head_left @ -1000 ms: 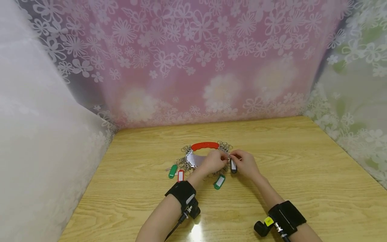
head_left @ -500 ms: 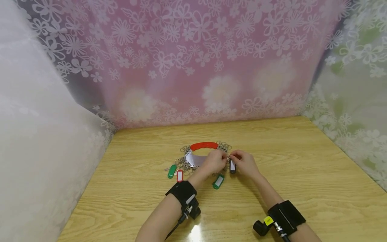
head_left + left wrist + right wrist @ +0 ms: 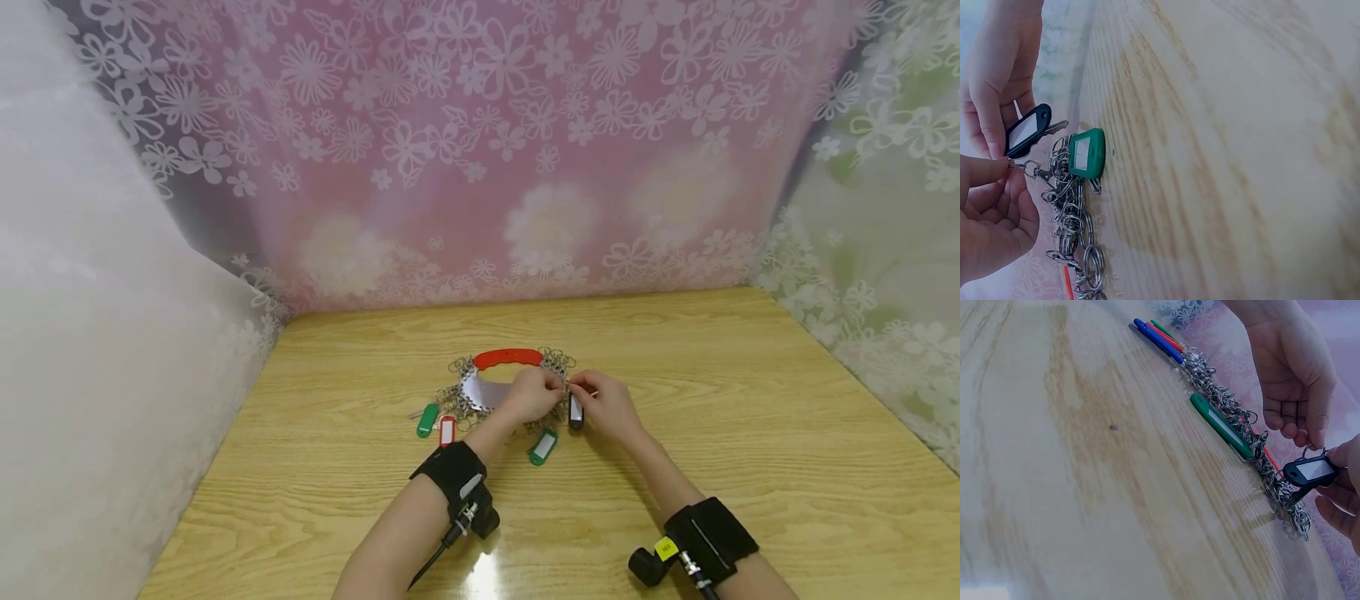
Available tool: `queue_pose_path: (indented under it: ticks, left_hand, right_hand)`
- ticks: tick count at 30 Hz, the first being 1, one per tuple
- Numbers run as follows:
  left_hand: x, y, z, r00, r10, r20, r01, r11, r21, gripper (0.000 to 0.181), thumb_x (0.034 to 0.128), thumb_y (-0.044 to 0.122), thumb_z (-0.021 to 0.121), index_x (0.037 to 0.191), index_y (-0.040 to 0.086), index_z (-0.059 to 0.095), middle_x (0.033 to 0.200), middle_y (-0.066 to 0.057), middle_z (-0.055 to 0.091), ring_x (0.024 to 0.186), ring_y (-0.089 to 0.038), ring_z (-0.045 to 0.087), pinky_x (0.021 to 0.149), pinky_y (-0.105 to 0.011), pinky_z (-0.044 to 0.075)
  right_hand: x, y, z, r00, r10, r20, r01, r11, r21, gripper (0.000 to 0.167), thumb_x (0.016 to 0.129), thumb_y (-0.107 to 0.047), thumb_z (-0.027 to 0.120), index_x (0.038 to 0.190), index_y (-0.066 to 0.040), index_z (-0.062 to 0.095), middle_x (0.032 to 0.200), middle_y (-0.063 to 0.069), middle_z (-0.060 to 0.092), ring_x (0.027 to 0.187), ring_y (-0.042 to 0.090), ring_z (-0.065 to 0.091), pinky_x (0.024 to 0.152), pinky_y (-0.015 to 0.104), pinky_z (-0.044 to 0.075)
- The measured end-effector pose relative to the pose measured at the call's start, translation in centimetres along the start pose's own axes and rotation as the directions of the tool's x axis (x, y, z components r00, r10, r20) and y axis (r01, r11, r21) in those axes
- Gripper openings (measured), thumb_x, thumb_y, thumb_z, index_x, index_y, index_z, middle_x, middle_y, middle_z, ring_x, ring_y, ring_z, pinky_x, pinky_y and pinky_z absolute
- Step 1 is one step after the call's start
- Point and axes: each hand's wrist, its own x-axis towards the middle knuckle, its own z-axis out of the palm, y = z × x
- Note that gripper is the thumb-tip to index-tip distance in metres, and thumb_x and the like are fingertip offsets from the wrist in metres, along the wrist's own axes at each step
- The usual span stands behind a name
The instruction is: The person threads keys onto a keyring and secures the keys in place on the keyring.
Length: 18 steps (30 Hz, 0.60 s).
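Note:
A red-handled metal key holder [image 3: 480, 392] lies on the table, its curved plate edged with many small rings and clips. My left hand [image 3: 534, 395] pinches a metal key ring [image 3: 1314, 449] at the holder's right side, thumb against the fingers. Facing it, my right hand [image 3: 609, 407] pinches the end of a black key tag [image 3: 1027, 132] with a white label. A key [image 3: 1055, 127] shows beside that tag. The fingertips of both hands nearly meet, and the exact link between tag and ring is partly hidden by them.
A green key tag [image 3: 543, 447] lies in front of the holder. To the left are another green tag [image 3: 427, 420] and a red one [image 3: 447, 431]. A blue tag [image 3: 1157, 341] shows in the right wrist view. Pink floral curtain [image 3: 420, 208] hangs behind the wooden table [image 3: 750, 417].
The hands stay almost in place, both still at the ring and the black tag. Only a slight shift of the whole head view is visible.

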Motion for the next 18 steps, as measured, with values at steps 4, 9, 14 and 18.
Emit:
queue_pose_path:
  ticks: [4, 9, 14, 18]
  left_hand:
    - [-0.04, 0.1, -0.08, 1.0, -0.01, 0.003, 0.01, 1.0, -0.004, 0.035, 0.092, 0.014, 0.058, 0.06, 0.012, 0.045, 0.055, 0.002, 0.035, 0.048, -0.01, 0.032, 0.049, -0.021, 0.027]
    - [-0.11, 0.4, -0.15, 0.999, -0.046, 0.009, 0.046, 0.999, -0.028, 0.037, 0.0921, 0.013, 0.057, 0.058, 0.012, 0.044, 0.054, 0.002, 0.033, 0.048, -0.011, 0.031, 0.049, -0.022, 0.027]
    - [-0.23, 0.55, -0.2, 0.997, -0.073, 0.019, 0.074, 0.995, -0.063, 0.04, 0.0922, 0.013, 0.056, 0.056, 0.012, 0.04, 0.051, 0.002, 0.025, 0.045, -0.012, 0.024, 0.047, -0.023, 0.024]
    - [-0.14, 0.37, -0.12, 0.997, -0.08, 0.016, 0.081, 0.991, -0.109, 0.041, 0.091, 0.012, 0.058, 0.054, 0.013, 0.039, 0.05, 0.002, 0.025, 0.044, -0.012, 0.023, 0.047, -0.023, 0.024]
  right_hand:
    - [-0.08, 0.04, 0.01, 0.999, -0.039, -0.005, 0.039, 0.999, -0.025, 0.008, 0.087, -0.001, 0.062, 0.092, 0.002, 0.067, 0.086, 0.012, 0.066, 0.077, 0.026, 0.062, 0.067, 0.04, 0.05]
    - [-0.17, 0.12, -0.04, 0.994, -0.103, -0.026, 0.101, 0.993, -0.058, 0.007, 0.085, 0.001, 0.063, 0.09, 0.001, 0.067, 0.085, 0.011, 0.065, 0.075, 0.025, 0.062, 0.065, 0.038, 0.05]
    - [-0.21, 0.25, 0.01, 0.99, -0.132, -0.04, 0.128, 0.988, -0.085, 0.007, 0.084, 0.002, 0.064, 0.089, 0.0, 0.068, 0.085, 0.01, 0.065, 0.075, 0.024, 0.062, 0.064, 0.037, 0.05]
    - [-0.22, 0.19, 0.02, 0.988, -0.144, -0.048, 0.138, 0.984, -0.114, 0.006, 0.083, 0.001, 0.065, 0.089, 0.0, 0.068, 0.085, 0.011, 0.065, 0.074, 0.025, 0.062, 0.063, 0.038, 0.05]
